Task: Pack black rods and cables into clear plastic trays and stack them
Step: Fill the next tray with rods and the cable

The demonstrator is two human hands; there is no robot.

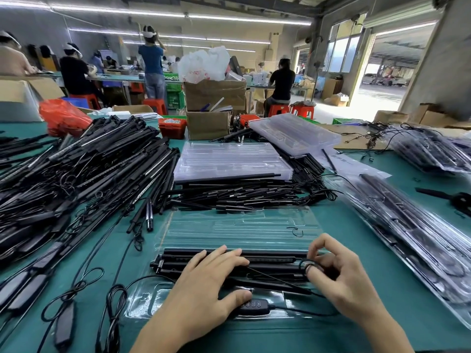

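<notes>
A clear plastic tray (pixel 239 225) lies on the green table in front of me. Black rods (pixel 270 258) fill its near slots. My left hand (pixel 204 286) lies flat on the rods, fingers spread, thumb beside a black controller with buttons (pixel 254 305). My right hand (pixel 341 278) pinches a small coil of thin black cable (pixel 307 264) over the tray's right end. The cable runs from the controller toward that hand.
A big heap of black rods and cables (pixel 84 169) covers the left. More rods (pixel 244 194) lie behind the tray. Stacked empty trays (pixel 229 159) sit further back, packed trays (pixel 413 225) at right. Cardboard boxes (pixel 211 108) and seated workers are beyond.
</notes>
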